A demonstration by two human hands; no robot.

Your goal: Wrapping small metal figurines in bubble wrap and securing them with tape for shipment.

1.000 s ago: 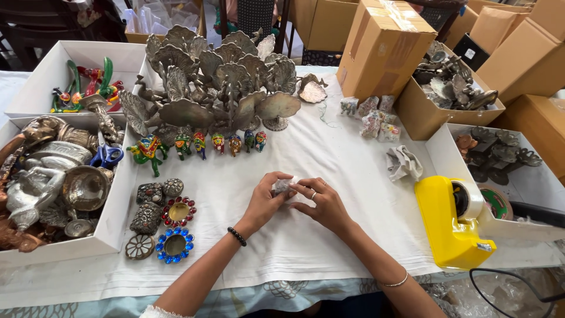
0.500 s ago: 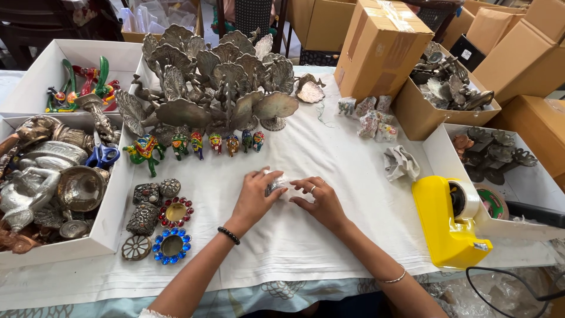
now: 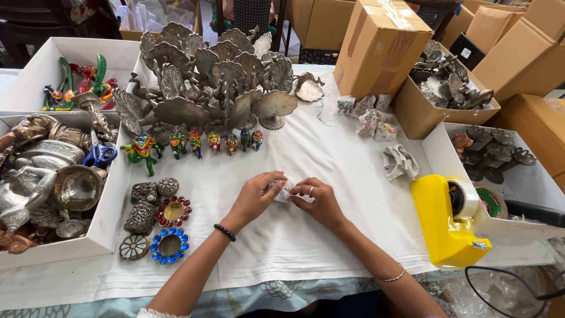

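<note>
- left hand [image 3: 254, 197] and right hand [image 3: 318, 203] both pinched tight on a small wrapped bundle [image 3: 282, 189]
- fingers cover it, contents unreadable

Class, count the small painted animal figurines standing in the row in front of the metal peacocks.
6 small painted figurines, side by side on the white cloth; a larger painted figure stands at their left end.

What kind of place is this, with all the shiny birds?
Probably a packing table for handicrafts. Silver-grey metal peacock figures crowd the white cloth, brown cardboard boxes stand behind, and a yellow tape dispenser sits near the hands wrapping a small clear-wrapped item.
</note>
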